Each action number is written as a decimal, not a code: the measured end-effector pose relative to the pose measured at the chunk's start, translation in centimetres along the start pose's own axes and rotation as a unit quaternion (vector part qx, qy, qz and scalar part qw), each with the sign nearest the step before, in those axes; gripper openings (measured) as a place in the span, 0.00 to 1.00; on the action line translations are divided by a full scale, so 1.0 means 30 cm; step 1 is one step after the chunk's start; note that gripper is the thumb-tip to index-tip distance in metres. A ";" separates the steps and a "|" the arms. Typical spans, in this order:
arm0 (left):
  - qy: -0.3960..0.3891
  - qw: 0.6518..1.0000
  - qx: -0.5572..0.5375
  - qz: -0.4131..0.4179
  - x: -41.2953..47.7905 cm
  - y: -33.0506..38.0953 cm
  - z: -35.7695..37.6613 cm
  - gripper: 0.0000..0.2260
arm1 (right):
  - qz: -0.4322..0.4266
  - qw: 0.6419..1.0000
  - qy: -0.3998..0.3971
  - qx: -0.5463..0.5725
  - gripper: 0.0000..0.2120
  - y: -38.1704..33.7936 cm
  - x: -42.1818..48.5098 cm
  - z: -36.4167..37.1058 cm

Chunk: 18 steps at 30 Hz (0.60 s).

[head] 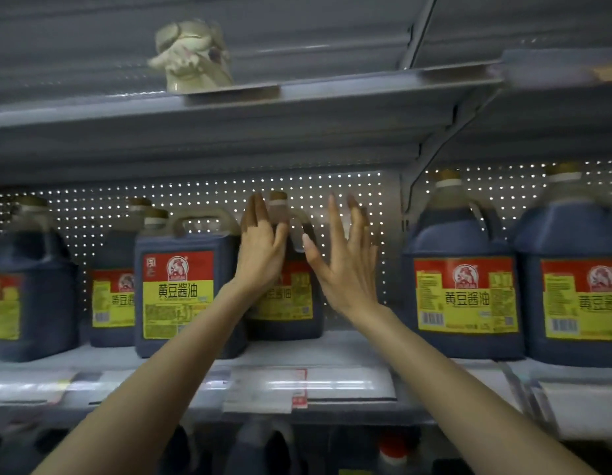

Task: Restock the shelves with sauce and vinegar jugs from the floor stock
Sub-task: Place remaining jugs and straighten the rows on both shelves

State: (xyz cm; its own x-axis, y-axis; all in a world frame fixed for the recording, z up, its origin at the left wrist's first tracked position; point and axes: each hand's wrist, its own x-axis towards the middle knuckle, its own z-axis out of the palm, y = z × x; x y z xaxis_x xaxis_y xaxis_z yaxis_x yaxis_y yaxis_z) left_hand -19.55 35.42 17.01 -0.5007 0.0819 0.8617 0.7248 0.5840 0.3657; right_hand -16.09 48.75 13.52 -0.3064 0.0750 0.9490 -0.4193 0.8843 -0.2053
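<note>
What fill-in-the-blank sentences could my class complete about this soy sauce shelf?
1. The left hand touches a soy sauce jug whose label is red and ____.
2. The right hand, fingers spread beside that jug's handle, holds ____.
3. The pale ceramic jar stands on the shelf ____ this jug.

Missing words: yellow; nothing; above.

Single head view, close before the shelf (352, 342), apparently with slight upward tilt

Pale ceramic jar (192, 61) up top; perforated back panel (201, 195); price labels (267, 389).
</note>
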 end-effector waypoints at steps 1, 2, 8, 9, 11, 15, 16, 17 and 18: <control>-0.019 1.000 -0.014 -0.014 0.020 -0.017 -0.005 0.27 | 0.034 0.999 -0.001 0.008 0.34 -0.002 0.015 0.031; -0.043 0.998 -0.033 -0.026 0.036 -0.023 -0.007 0.25 | 0.061 0.998 -0.001 0.019 0.35 -0.001 0.029 0.060; -0.032 0.988 -0.096 -0.119 0.137 -0.029 0.050 0.31 | 0.248 0.953 -0.046 0.166 0.35 0.009 0.065 0.165; -0.030 0.986 -0.094 -0.135 0.150 -0.039 0.066 0.32 | 0.273 0.943 -0.067 0.178 0.35 0.008 0.067 0.177; -0.020 0.988 -0.066 -0.138 0.157 -0.065 0.097 0.30 | 0.308 0.922 -0.111 0.208 0.38 0.009 0.063 0.202; 0.014 0.993 -0.052 -0.109 0.159 -0.095 0.131 0.26 | 0.333 0.895 -0.124 0.269 0.16 0.022 0.036 0.240; 0.015 0.992 -0.057 -0.109 0.162 -0.094 0.132 0.26 | 0.328 0.896 -0.116 0.276 0.13 0.025 0.034 0.245; 0.014 0.992 -0.060 -0.110 0.164 -0.094 0.133 0.27 | 0.323 0.897 -0.109 0.282 0.12 0.028 0.034 0.248; 0.016 0.992 -0.060 -0.105 0.161 -0.092 0.132 0.27 | 0.318 0.898 -0.103 0.285 0.11 0.028 0.036 0.251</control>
State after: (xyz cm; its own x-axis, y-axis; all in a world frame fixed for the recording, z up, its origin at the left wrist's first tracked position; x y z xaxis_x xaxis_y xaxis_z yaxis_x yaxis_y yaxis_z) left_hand -25.84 37.40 18.79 -0.6335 -0.0587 0.7715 0.6577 0.4844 0.5769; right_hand -23.20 46.11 12.56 -0.7661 0.3422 0.5440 -0.4555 0.3081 -0.8352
